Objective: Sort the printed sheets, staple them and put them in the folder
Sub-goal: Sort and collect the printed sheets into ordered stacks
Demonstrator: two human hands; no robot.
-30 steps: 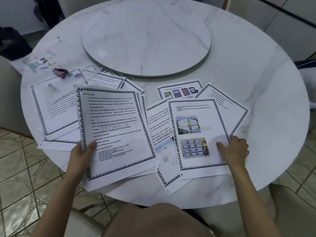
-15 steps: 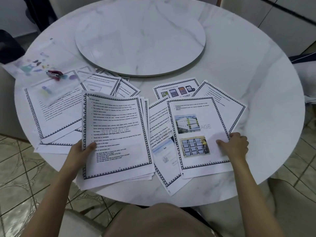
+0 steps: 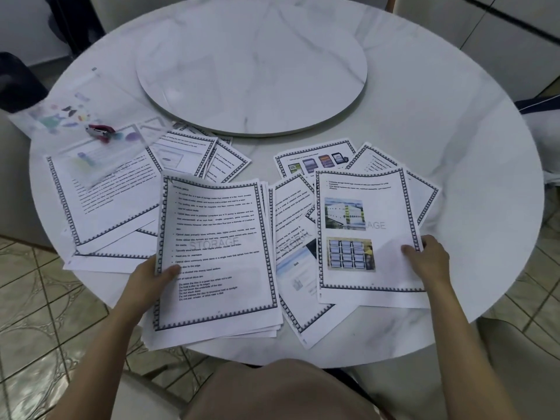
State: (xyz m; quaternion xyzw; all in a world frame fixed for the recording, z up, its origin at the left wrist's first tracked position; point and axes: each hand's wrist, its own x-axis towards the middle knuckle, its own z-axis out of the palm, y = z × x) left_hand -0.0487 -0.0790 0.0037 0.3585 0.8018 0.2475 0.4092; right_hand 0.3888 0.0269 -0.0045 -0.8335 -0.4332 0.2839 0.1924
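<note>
Nearest you, at seven o'clock, your left hand [image 3: 151, 283] pinches the sorted stack [image 3: 215, 256]. At four o'clock your right hand [image 3: 424, 262] grips the picture sheet [image 3: 363, 237], long axis pointing to twelve. Farther off, at ten o'clock, the stapler [image 3: 101, 133] rests on the clear folder [image 3: 60, 116], nearer your left.

hidden: lower sheets [image 3: 291, 237] under top pages | blurred: clear folder [image 3: 75, 116] print | text illegible

Stapler [image 3: 101, 133] on folder [image 3: 81, 122], far left of table [image 3: 454, 153]; sheets [image 3: 368, 234] nearer.
</note>
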